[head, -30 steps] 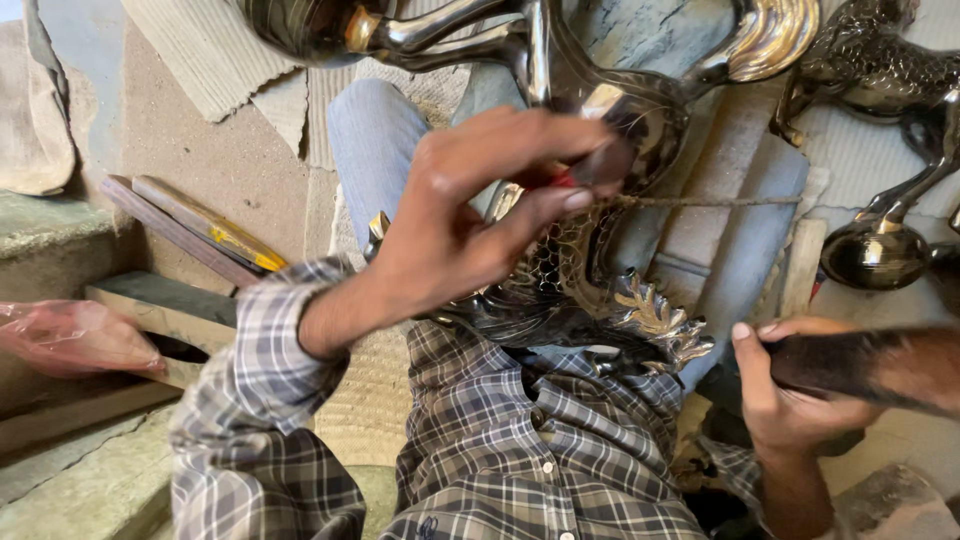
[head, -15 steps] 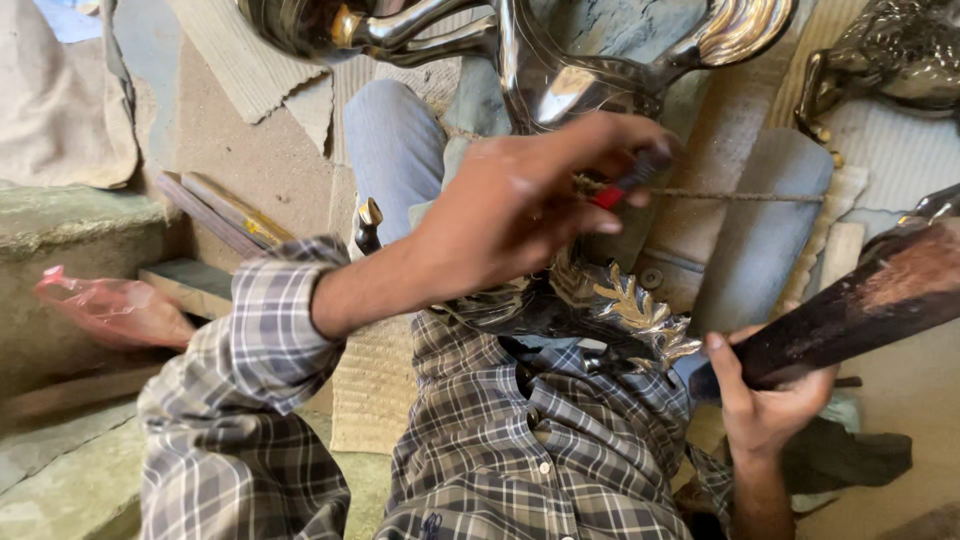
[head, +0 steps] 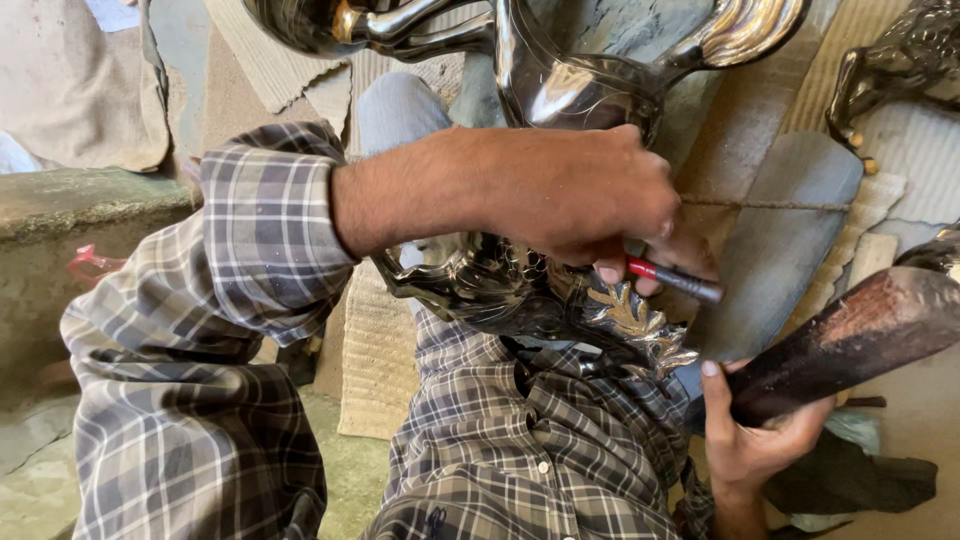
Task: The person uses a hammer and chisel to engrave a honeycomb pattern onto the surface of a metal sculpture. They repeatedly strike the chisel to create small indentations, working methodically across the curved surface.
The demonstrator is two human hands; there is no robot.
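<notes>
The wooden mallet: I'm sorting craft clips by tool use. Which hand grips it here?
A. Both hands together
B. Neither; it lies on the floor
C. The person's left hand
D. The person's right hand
D: the right hand wraps the dark wooden mallet at lower right, while the left hand pinches a thin red-and-black tool against the shiny metal figure.

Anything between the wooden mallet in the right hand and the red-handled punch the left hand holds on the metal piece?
Nothing visible. The wooden mallet in the right hand is raised to the side of the punch; the left hand grips the punch from above, its dark end exposed.
</notes>
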